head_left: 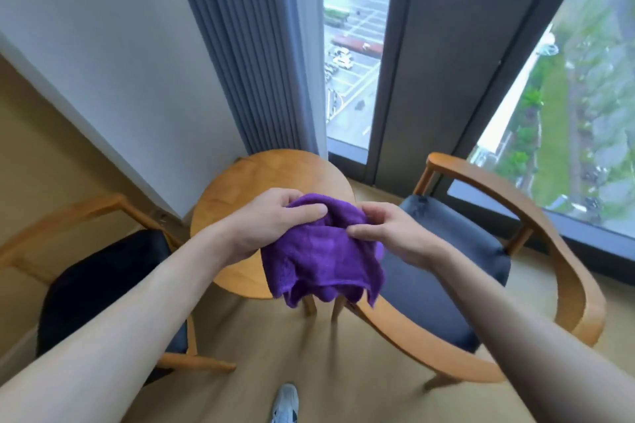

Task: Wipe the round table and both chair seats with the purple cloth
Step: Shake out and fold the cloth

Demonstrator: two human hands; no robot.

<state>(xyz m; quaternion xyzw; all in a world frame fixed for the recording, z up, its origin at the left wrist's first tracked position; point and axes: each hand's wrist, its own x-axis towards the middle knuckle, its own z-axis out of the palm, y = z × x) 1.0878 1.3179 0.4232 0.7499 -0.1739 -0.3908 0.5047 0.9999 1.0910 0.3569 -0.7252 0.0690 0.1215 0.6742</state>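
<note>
The purple cloth (323, 251) is held in the air by both hands, bunched at the top and hanging loose below. The left hand (271, 216) is curled round the upper left of the bunch, with the thumb laid across the fabric. The right hand (385, 230) pinches the upper right edge between thumb and fingers. The cloth is not in contact with any surface; its lower hem hangs in front of the near rim of the round table (240, 189). The table lies directly ahead of and below both hands, so the coming move is judged to be a short lowering forward onto the wooden top. The left hand is placed over the tabletop and is the nearer of the two to it; the right hand is placed toward the right chair seat (446, 251). The left chair seat (113, 278) lies below the left forearm, well apart from the cloth. Wiping is judged not yet begun. A curtain (247, 45) and a window (354, 45) stand behind the table.
</note>
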